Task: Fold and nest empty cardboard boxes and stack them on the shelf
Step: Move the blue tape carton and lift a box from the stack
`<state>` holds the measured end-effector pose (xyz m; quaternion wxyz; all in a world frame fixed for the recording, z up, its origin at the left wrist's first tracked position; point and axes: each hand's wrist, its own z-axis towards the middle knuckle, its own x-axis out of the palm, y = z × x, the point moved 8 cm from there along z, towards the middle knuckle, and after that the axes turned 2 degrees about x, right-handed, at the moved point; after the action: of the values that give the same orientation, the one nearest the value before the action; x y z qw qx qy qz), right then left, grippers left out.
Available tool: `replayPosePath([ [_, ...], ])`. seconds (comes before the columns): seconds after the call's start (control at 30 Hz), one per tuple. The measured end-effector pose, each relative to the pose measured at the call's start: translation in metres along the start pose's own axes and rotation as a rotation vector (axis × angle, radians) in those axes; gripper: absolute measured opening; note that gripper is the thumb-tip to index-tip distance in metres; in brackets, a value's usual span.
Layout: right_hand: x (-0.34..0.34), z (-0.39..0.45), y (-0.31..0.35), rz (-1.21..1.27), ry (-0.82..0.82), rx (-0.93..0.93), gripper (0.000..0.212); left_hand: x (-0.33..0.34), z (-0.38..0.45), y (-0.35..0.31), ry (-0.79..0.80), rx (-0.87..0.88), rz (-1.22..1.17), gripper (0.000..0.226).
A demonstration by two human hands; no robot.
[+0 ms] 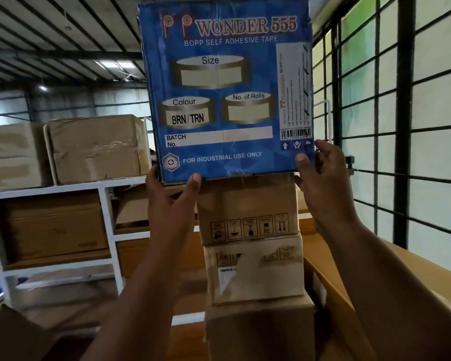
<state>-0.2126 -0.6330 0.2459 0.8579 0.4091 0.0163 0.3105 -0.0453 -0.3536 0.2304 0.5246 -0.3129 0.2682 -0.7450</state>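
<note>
Both hands, left hand [171,198] and right hand [317,175], are pinching the blue box [224,87]'s bottom corners; it should be squared over the 3-box brown stack [253,243] beneath before letting go.

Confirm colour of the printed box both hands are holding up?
Blue, with white and red lettering: the box, seen in the head view atop the brown stack.

A warehouse or stockroom: white metal shelving [107,204] on the left holds sealed brown cartons [97,147], more cartons stand stacked in the middle [250,230], a blue box [224,87] printed for industrial adhesive tape sits on top, a ribbed metal roof [50,35] spans overhead, and dark-framed window panes [401,100] line the right wall
</note>
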Motion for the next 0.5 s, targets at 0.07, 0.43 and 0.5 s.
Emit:
replayPosePath([
  [0.07,-0.012,-0.011,0.002,-0.048,0.0,0.008,0.057,0.001,-0.027,0.012,-0.068,-0.039,-0.027,0.084],
  [0.43,-0.218,-0.13,-0.091,-0.447,-0.104,0.351,0.039,0.168,-0.259,0.099,0.4,-0.363,0.06,0.043],
  [0.5,-0.274,-0.154,-0.113,-0.458,-0.188,0.452,0.035,0.191,-0.295,0.122,0.455,-0.435,0.099,0.049],
])
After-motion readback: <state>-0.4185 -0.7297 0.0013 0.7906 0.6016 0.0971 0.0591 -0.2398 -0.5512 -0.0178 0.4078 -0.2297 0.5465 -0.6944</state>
